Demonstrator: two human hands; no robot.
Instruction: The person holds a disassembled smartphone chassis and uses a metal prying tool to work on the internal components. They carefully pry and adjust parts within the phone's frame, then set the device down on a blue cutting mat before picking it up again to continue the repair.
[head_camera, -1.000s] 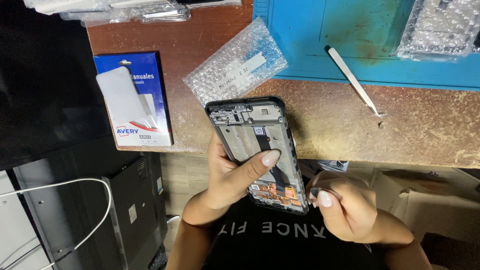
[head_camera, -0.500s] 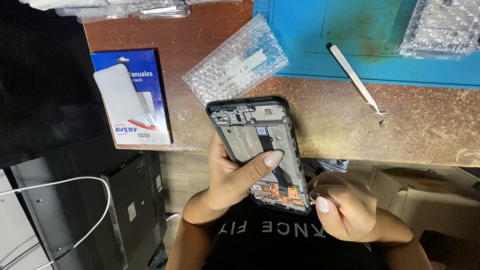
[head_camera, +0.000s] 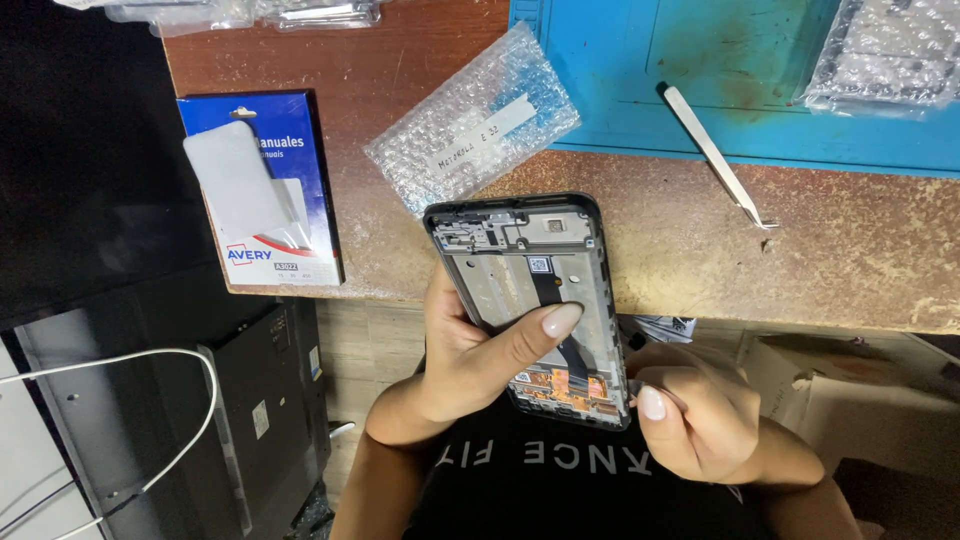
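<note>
Held at centre frame, just below the table's near edge: an opened phone frame (head_camera: 535, 305), back off, metal midplate and a small orange board at its lower end exposed. Long axis close to vertical in the picture, tipped slightly so the top leans to the upper left and the bottom to the lower right; top end overlapping the brown table (head_camera: 850, 250), bottom end over the dark shirt. Open face turned up toward the camera. Gripped from the left side by the left hand (head_camera: 465, 350), palm behind the frame, thumb laid across the midplate pointing right and a little up. Closed around it, not loose. Lying just right of the lower end, the right hand (head_camera: 700, 420), fingers curled inward, thumbnail near the frame's lower right corner; touching or only just beside, hard to tell, and whether anything small sits pinched in those fingers, impossible to tell. Nearer to the orange board: the right hand, with the board up and to its left. Further up on the table, well apart from both hands: a bubble-wrap pouch (head_camera: 470, 115) in the upper middle, a blue mat (head_camera: 620, 80) at upper right with metal tweezers (head_camera: 715, 155) lying diagonally across its lower edge, tips toward the lower right, and a blue label pack (head_camera: 300, 190) at upper left.
</note>
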